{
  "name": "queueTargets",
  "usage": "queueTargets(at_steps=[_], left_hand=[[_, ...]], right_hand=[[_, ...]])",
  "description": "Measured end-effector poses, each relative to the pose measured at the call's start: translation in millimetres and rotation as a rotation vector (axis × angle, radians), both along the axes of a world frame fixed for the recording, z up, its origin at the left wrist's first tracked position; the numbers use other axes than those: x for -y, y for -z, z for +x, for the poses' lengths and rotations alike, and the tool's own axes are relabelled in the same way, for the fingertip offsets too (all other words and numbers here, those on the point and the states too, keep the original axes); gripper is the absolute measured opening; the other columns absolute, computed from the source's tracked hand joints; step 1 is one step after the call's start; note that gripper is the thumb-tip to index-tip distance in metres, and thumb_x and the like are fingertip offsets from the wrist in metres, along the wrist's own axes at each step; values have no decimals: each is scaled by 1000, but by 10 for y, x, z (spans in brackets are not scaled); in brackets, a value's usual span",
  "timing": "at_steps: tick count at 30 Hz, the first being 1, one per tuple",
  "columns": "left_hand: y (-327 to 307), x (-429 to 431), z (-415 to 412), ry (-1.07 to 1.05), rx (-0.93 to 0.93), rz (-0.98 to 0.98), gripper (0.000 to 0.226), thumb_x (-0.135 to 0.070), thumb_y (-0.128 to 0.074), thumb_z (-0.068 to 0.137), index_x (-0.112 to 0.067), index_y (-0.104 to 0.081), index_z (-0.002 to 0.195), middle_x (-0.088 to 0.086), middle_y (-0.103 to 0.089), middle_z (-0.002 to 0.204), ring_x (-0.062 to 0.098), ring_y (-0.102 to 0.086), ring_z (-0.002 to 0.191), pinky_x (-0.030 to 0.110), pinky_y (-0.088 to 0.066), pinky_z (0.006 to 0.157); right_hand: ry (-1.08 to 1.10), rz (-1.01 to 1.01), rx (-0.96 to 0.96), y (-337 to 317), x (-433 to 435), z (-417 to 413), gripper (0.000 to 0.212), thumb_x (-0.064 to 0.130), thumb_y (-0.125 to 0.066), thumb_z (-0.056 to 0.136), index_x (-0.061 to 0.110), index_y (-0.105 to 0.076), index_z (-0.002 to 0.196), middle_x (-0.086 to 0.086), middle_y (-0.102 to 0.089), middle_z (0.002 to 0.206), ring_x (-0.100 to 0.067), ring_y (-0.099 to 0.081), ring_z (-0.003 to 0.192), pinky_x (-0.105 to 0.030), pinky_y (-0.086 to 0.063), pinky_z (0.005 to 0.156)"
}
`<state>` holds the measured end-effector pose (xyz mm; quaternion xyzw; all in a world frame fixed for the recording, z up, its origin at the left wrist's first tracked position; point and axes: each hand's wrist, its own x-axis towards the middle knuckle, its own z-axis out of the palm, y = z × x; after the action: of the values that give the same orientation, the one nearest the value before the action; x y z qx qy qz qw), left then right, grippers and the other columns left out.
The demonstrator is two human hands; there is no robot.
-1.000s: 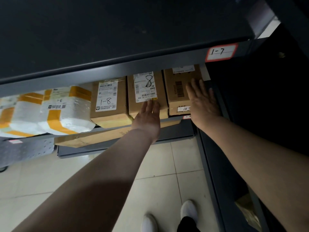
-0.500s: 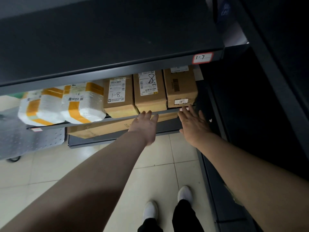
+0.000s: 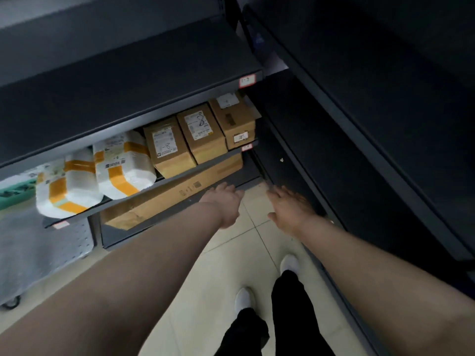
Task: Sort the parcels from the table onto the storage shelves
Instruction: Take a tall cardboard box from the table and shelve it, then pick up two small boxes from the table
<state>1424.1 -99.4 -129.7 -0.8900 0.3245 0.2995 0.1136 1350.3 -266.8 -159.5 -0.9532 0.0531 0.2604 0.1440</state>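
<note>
The left hand and right hand hang flat-fingered, empty. Beyond them three cardboard boxes sit on a dark metal shelf; taped white foam parcels lie farther left.

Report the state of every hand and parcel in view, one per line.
Left hand: open, holding nothing.
Right hand: open, holding nothing.
Row of three brown cardboard boxes: shelved side by side, untouched.
Two white foam parcels with orange tape: taped shut, shelved.
Long flat brown cardboard box: lying flat, below the others.
</note>
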Motion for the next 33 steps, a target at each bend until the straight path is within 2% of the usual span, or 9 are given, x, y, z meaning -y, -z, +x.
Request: queueTargets(at_steps=[6,13,16,21,29,33], left_hand=[[-246,284,-656,225,-55,-26,56,-38,-41,101,-16,-26,150,12,-28,155,31,-20,144,45,-28,114],[-363,854,-1669,510,-60,-46,60,-41,-39,101,-16,-23,152,11,-29,155,31,-22,143,43,-28,114],[-443,1080,-2214,562,-73,-71,62,-41,-39,101,-16,-19,154,11,-25,157,31,-18,145,44,-27,115],[-541,1301,-3269,675,-88,-90,59,-42,-43,100,-17,-26,151,9,-31,154,30,-27,141,45,-31,112],[-712,1605,-4770,1027,-122,-54,61,-41,-44,100,-16,-24,152,10,-23,158,28,-18,146,44,-24,116],[-800,1767,-5349,1222,-150,-63,58,-39,-42,100,-15,-27,150,10,-26,156,29,-19,144,44,-25,115]], right_hand=[[171,-29,-33,-212,66,-1109,59,34,-41,100,16,-18,152,-7,-13,160,-27,-11,147,-43,-18,117],[403,-66,-46,-427,247,-2400,62,39,-41,100,13,-19,151,-12,-22,156,-29,-26,140,-39,-27,112],[500,-83,-21,-514,296,-3056,60,38,-41,101,13,-18,151,-11,-23,156,-29,-26,140,-42,-29,111],[673,-103,-13,-586,249,-4271,62,40,-45,99,16,-22,151,-9,-21,157,-29,-27,140,-43,-31,110],[1064,-136,-58,-699,-57,-5898,56,39,-48,96,17,-33,145,-6,-30,151,-25,-28,139,-43,-32,107],[1297,-154,-54,-779,-255,-6494,56,39,-45,97,18,-30,147,-6,-27,154,-24,-23,142,-43,-28,110]])
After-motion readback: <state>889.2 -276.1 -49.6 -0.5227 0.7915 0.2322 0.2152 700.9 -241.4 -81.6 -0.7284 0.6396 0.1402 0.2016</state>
